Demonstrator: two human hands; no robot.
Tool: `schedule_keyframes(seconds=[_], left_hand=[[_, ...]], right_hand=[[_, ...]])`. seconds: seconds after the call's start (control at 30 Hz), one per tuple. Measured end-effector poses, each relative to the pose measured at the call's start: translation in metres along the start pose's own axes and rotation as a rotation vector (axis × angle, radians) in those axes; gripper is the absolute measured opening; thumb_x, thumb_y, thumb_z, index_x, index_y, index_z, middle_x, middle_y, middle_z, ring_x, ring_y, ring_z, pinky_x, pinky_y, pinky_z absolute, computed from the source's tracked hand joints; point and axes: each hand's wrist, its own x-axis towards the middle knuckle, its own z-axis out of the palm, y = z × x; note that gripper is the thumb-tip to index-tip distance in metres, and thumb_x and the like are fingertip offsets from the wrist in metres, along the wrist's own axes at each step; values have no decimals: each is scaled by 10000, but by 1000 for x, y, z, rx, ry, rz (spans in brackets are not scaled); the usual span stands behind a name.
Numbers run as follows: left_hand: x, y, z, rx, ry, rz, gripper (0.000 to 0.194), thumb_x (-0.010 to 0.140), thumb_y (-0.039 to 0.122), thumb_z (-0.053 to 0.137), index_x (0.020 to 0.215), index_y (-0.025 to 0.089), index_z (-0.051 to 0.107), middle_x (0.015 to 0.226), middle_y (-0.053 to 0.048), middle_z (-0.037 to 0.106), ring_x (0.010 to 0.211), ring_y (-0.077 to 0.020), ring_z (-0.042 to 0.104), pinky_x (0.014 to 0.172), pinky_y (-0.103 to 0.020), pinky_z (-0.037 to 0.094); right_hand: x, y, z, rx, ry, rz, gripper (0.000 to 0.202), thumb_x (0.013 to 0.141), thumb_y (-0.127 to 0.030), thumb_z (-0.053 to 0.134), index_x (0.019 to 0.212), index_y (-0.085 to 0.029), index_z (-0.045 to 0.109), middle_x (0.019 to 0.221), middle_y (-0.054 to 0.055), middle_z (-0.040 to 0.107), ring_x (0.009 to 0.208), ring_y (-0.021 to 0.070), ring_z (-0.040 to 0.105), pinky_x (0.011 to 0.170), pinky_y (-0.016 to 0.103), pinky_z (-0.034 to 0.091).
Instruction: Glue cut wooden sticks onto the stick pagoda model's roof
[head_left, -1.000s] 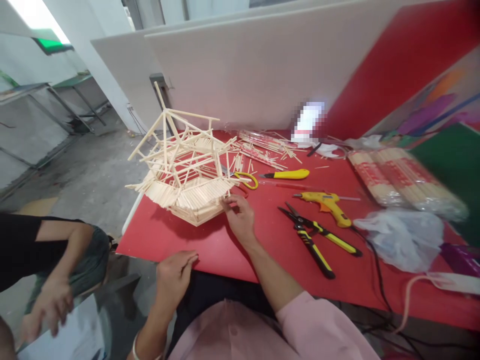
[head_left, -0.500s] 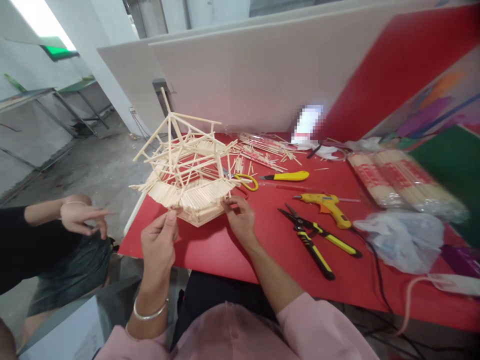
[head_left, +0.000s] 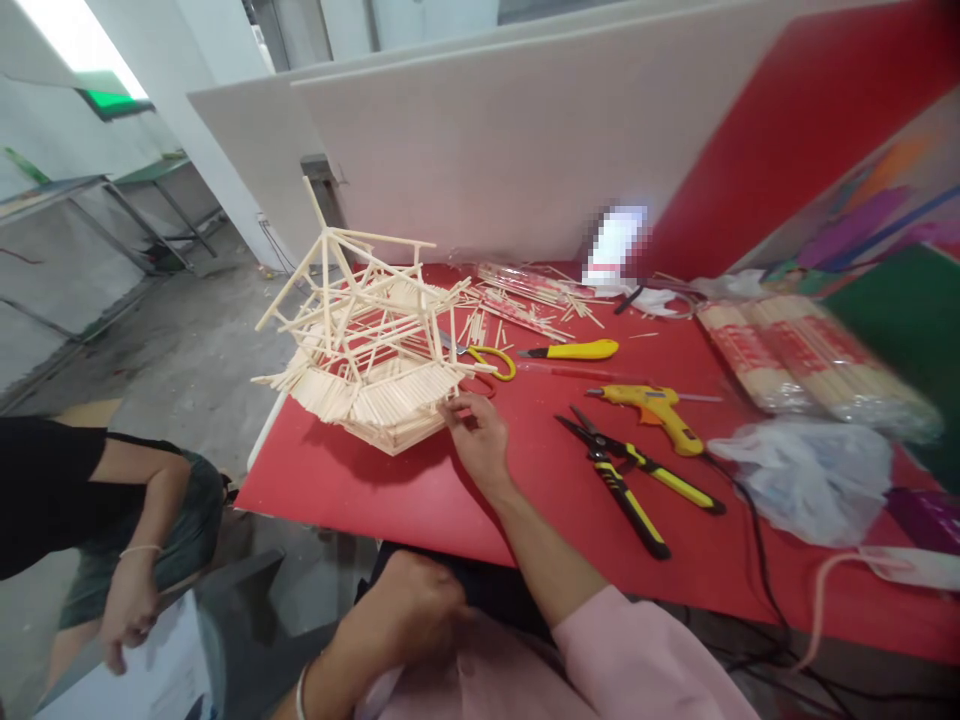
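A pavilion-like model of thin wooden sticks [head_left: 397, 395] stands on the red table [head_left: 420, 500], its roof frame tilted to the left. My right hand [head_left: 478, 440] pinches the model's lower right edge between thumb and fingers. Near my lap, in front of the pink shirt, is my left hand [head_left: 420, 605], away from the model. It is blurred with its fingers curled and hidden, so whether it holds anything does not show.
Scissors [head_left: 491, 362], a yellow cutter [head_left: 574, 351], a glue gun [head_left: 652, 410] and pliers [head_left: 622, 470] lie to the right. Behind are loose sticks [head_left: 525, 305]. Stick packs [head_left: 802, 350] and a plastic bag [head_left: 802, 480] lie farther right. Another person's hand [head_left: 129, 610] is at lower left.
My left hand has let go of the model and moved down to my lap. The model has turned slightly, its top shifting left. The other person's hand has lowered onto the papers.
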Motion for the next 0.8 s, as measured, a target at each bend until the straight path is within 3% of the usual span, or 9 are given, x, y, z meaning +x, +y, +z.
schedule_keyframes(seconds=[0.13,0.23,0.3,0.4,0.47,0.53,0.63,0.7,0.8], left_hand=[[2,-11,-28,-124,296,-110,379,925,352,619,596,165,634,613,-27,628,589,-134,584,587,-252,461],[1,-26,-44,-198,503,-216,212,956,287,573,870,172,729,930,-82,719,842,-157,675,753,-249,517],[-1,-36,-47,-204,611,-296,182,960,239,559,934,182,730,841,-47,721,747,-129,670,695,-216,512],[-2,-49,-46,-155,819,-448,270,940,254,593,696,178,679,576,17,591,526,-94,550,565,-203,463],[1,-58,-46,-68,1032,-559,244,919,293,622,718,172,686,670,-11,606,608,-114,572,596,-223,481],[7,-68,-45,8,1194,-638,203,891,354,654,925,168,729,946,-86,652,857,-178,633,698,-270,528],[21,-84,-44,33,1217,-673,319,887,419,638,1080,179,722,1226,-153,595,1182,-272,560,925,-408,526],[30,-93,-42,10,1237,-673,310,899,438,612,1019,182,737,1265,-161,585,1245,-293,526,1006,-473,486],[39,-103,-44,-66,1320,-665,289,911,444,595,943,196,740,1271,-141,601,1238,-275,548,1037,-470,470]], right_hand=[[0,-1,0,3,11,-22,169,857,-367,670,777,-219,666,866,37,702,820,172,653,657,279,507],[0,-3,-1,9,12,-40,158,859,-356,673,781,-218,671,871,35,703,797,164,649,640,274,500],[-1,-5,-1,16,12,-50,142,856,-341,678,784,-218,673,871,34,703,789,160,646,638,273,498],[-2,-7,-1,30,10,-63,127,855,-324,679,783,-219,673,857,31,700,775,157,641,633,273,496],[-2,-9,-1,38,7,-72,117,851,-316,682,783,-222,674,843,28,696,760,155,635,624,273,497],[-3,-11,-1,48,4,-85,110,846,-311,689,780,-225,676,830,27,693,751,155,630,626,277,502],[-4,-16,0,71,-11,-106,104,837,-310,703,778,-228,682,810,26,690,744,157,629,647,291,518],[-5,-19,0,94,-32,-117,104,832,-312,712,775,-229,686,795,27,687,743,158,633,656,297,529],[-6,-25,-2,131,-85,-122,91,825,-316,715,803,-230,696,837,42,703,780,166,654,654,299,545]])
